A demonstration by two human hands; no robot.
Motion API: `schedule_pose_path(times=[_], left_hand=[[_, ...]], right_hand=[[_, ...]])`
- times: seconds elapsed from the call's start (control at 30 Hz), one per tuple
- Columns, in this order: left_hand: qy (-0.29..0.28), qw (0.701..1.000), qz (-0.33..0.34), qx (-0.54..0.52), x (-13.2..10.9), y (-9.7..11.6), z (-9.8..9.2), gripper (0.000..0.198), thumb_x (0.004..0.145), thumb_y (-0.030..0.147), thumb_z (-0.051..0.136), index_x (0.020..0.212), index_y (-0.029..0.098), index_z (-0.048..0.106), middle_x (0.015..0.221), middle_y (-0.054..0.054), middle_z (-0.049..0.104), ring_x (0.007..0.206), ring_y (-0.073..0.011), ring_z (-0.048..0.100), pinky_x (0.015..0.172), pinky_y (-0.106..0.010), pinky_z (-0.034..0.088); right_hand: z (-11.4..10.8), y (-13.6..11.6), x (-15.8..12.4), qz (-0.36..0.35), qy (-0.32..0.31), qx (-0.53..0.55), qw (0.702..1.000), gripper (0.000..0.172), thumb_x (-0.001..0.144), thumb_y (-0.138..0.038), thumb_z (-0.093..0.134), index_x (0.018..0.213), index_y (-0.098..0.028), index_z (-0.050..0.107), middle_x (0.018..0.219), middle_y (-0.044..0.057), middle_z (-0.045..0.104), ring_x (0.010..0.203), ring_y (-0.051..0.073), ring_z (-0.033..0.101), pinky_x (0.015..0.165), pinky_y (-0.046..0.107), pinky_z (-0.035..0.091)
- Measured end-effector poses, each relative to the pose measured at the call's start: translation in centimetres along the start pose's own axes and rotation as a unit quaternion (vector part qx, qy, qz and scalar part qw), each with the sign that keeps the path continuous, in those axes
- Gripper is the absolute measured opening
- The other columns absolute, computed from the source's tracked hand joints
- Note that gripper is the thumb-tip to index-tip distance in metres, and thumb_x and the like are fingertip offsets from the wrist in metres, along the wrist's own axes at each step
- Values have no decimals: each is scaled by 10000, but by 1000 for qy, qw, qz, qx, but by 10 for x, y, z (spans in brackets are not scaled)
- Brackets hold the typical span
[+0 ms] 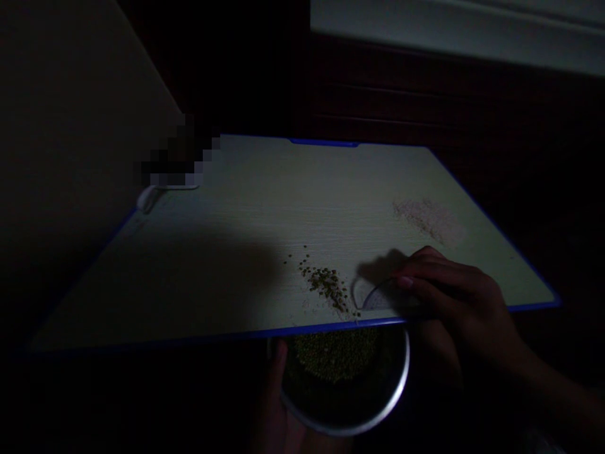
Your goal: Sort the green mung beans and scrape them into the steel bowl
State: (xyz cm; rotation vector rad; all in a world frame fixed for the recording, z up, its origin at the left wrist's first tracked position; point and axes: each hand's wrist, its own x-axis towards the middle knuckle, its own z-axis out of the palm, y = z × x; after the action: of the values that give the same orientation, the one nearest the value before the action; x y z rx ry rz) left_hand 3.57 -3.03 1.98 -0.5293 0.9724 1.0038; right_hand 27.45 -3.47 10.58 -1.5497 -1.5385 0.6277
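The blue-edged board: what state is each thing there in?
Blue-edged board: bearing grains and powder.
Steel bowl: partly under the board's edge.
Green grains: trailing across the board, heaped in the bowl.
Left hand: holding the bowl from below.
Right hand: curled over a clear curved rim.
Pale powder: smeared thinly on the board.

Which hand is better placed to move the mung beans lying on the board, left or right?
Right, probably: the right hand is over the board beside the mung beans, while the left hand is below the board's edge, holding the metal bowl.
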Motion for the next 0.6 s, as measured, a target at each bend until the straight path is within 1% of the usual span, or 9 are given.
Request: schedule_pose_path(times=[0.03, 0.07, 0.13, 0.2, 0.3, 0.4, 0.43, 0.53, 0.6], left_hand=[[17, 1000, 23, 5, 1, 0, -2, 381, 995, 168, 546, 785, 342, 813, 801, 123, 794, 617, -6, 719, 1117, -45, 98], [-37, 999, 18, 12, 1, -1, -3, 322, 973, 162, 597, 830, 344, 820, 861, 138, 801, 660, 12, 725, 1077, -5, 86], [-47, 997, 39, 38, 2, -2, -3, 262, 930, 196, 602, 997, 254, 848, 1027, 19, 816, 711, -109, 772, 1206, -161, 236], [-34, 998, 17, 40, 3, -3, -2, 299, 938, 288, 562, 981, 255, 856, 1067, -23, 813, 987, -169, 785, 1251, -233, 226], [-26, 998, -4, 56, 5, -2, -4, 245, 915, 323, 601, 890, 334, 845, 1000, 45, 820, 1496, -65, 418, 1234, -171, 19], [-112, 990, -5, 84, 9, 0, -11, 268, 738, 347, 833, 1006, 346, 845, 1154, 32, 800, 1613, -124, 183, 1299, -304, 40], [-119, 988, -20, 94, 10, 1, -14, 189, 802, 401, 812, 986, 375, 842, 1151, 53, 799, 1609, -98, 177, 1300, -298, 45], [-96, 991, -21, 89, 9, -1, -14, 184, 920, 419, 682, 1001, 368, 839, 1082, 63, 811, 1459, -110, 497, 1278, -228, 206], [-57, 996, 9, 63, 6, -1, -10, 302, 974, 327, 545, 1038, 287, 838, 1076, 14, 815, 1119, -123, 745, 1212, -194, 340]], right_hand=[[0, 0, 0, -3, -2, -1, 1000, 135, 957, -311, 697, 967, -315, 831, 855, 26, 757, 845, 198, 660, 714, 352, 519], [-1, 0, 0, -6, -10, -3, 1000, 141, 959, -311, 693, 983, -314, 832, 867, 29, 762, 859, 201, 663, 724, 355, 525], [-2, 1, 1, -6, -31, -5, 999, 147, 963, -317, 689, 990, -314, 834, 877, 29, 769, 875, 202, 666, 741, 357, 532], [-3, 1, 0, -3, -38, -1, 999, 138, 960, -326, 697, 960, -317, 836, 875, 26, 774, 871, 202, 667, 743, 359, 532], [-3, 1, -1, 0, -30, 3, 1000, 133, 959, -336, 702, 951, -332, 835, 881, 24, 778, 873, 205, 669, 742, 362, 526], [-1, 2, 0, -5, -23, -2, 1000, 141, 964, -327, 694, 982, -335, 833, 859, 23, 762, 866, 201, 658, 731, 357, 516], [-1, 2, 0, -10, -26, -4, 1000, 144, 964, -317, 691, 983, -331, 833, 852, 23, 759, 862, 200, 655, 728, 355, 514], [0, 1, 2, -26, -38, -6, 999, 154, 962, -290, 686, 984, -322, 835, 863, 25, 771, 871, 202, 657, 743, 361, 516], [-1, 2, 3, -33, -42, -3, 999, 153, 961, -290, 687, 978, -321, 836, 884, 23, 788, 884, 205, 661, 768, 372, 520]])
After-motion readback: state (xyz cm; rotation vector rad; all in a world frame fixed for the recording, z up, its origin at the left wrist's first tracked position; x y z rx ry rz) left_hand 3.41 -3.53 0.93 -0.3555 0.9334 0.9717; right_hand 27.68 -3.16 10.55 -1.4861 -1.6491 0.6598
